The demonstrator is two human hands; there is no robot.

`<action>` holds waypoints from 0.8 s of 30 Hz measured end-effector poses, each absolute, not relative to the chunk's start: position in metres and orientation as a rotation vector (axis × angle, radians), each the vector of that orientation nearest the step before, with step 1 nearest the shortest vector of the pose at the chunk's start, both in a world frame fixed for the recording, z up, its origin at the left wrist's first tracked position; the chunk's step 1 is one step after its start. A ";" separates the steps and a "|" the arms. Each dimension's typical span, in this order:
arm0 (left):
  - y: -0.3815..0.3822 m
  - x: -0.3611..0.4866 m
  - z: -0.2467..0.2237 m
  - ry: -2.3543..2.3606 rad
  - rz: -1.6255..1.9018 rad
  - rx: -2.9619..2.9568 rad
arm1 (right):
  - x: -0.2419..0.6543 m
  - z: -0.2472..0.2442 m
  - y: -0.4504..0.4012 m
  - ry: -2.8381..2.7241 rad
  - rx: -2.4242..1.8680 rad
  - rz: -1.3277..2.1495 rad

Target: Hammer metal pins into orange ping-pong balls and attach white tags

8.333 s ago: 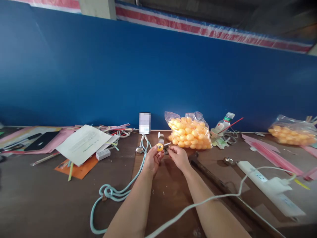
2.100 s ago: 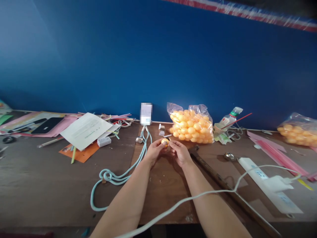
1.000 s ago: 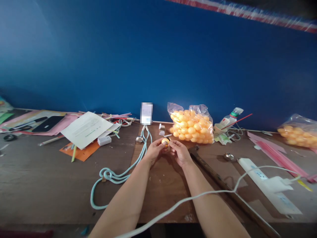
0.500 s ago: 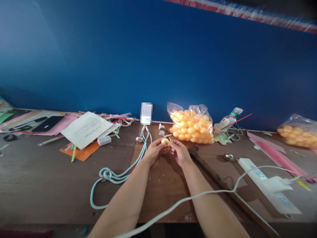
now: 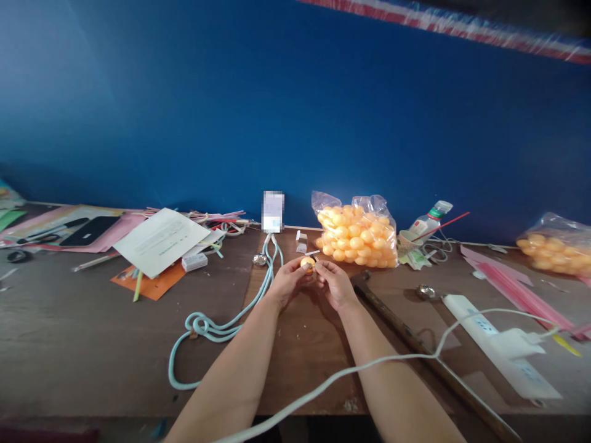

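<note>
An orange ping-pong ball [image 5: 306, 263] is pinched in the fingers of my left hand [image 5: 290, 282], above the brown table. Close against its right side, my right hand [image 5: 333, 284] has thumb and fingers pressed together on something small. What that is, I cannot make out. Just behind the ball lies a thin white strip [image 5: 313, 253], and beyond it a small open white box [image 5: 301, 241]. A clear plastic bag [image 5: 357, 234] full of similar orange balls stands behind my right hand.
A long-handled hammer [image 5: 401, 326] lies right of my right arm, near a white power strip [image 5: 503, 347]. A white cable [image 5: 332, 378] crosses above both forearms. Looped light-blue cord [image 5: 217, 332] lies left; papers [image 5: 161, 243] and strips clutter the far left. A blue wall rises behind.
</note>
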State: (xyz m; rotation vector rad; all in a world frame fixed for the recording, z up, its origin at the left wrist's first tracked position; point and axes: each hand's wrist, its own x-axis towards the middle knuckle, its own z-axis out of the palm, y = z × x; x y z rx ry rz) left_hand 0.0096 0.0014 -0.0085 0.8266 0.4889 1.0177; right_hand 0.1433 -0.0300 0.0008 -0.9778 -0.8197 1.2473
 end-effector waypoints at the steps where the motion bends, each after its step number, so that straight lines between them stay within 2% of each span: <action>1: 0.001 0.010 -0.008 0.490 1.016 0.830 | 0.143 0.000 -0.030 -0.818 -0.975 1.246; 24: 0.003 0.009 -0.010 0.497 1.019 0.826 | 0.143 0.002 -0.029 -0.842 -0.992 1.247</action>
